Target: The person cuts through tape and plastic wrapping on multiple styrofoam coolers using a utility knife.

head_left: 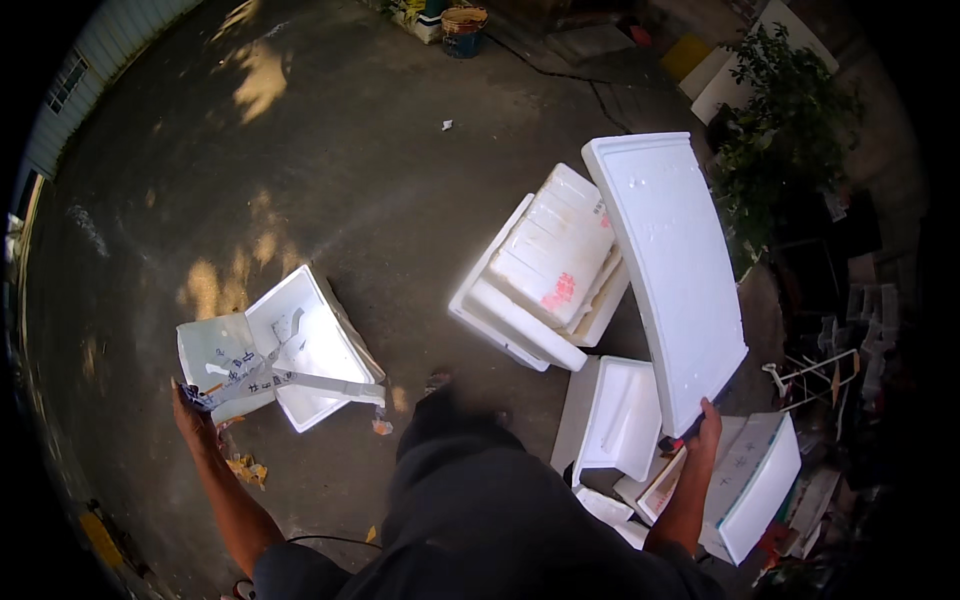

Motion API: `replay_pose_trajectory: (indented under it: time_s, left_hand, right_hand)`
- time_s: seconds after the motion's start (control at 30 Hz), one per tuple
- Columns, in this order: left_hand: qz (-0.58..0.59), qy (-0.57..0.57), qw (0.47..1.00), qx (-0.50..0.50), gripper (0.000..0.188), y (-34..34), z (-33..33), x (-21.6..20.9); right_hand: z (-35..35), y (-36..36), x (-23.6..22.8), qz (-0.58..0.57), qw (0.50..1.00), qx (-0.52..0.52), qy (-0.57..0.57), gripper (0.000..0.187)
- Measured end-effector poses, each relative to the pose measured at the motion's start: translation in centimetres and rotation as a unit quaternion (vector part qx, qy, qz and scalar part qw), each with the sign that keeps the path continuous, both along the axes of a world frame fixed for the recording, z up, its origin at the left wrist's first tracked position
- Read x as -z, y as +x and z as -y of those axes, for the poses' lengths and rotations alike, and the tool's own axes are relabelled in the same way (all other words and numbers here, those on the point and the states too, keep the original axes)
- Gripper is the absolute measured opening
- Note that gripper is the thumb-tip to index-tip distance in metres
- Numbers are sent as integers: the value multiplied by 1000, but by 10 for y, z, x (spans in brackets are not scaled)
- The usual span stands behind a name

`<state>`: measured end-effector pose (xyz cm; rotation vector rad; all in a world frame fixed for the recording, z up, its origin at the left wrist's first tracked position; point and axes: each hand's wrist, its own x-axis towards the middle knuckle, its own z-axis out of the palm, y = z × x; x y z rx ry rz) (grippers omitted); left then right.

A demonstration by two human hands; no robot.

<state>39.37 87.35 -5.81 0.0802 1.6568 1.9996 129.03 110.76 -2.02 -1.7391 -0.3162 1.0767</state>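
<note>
Bilaterally, each grip pinches: right hand (706, 430), long white rectangular foam lid (672, 270); left hand (192, 416), crumpled translucent plastic strip (198, 398).

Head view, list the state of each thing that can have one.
Left hand: closed on crumpled material.
Right hand: gripping the lower end of the large foam panel.
Large foam panel: held, tilted.
Foam box at left: open.
Foam box just left of the right hand: open.
Red-marked foam piece: stacked.
Bucket: upright.
</note>
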Motion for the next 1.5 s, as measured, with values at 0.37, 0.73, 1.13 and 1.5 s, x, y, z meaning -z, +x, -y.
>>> replay_pose_trajectory:
  time_s: [0.37,0.73,1.13,1.5]
  left_hand:
    - [1,-184,902,391,21,172,-241,28]
    - [-352,-33,708,611,73,333,-366,-58]
    - [-515,-58,609,600,62,375,-378,-35]
    - [-447,-15,686,574,58,315,-407,-45]
  right_hand:
    - [47,-49,-8,14,999,-40,21,58]
    - [33,-145,-72,104,991,-86,19,56]
    - [44,-141,-75,106,979,-167,-41,44]
    - [15,-178,-136,394,856,-328,71,55]
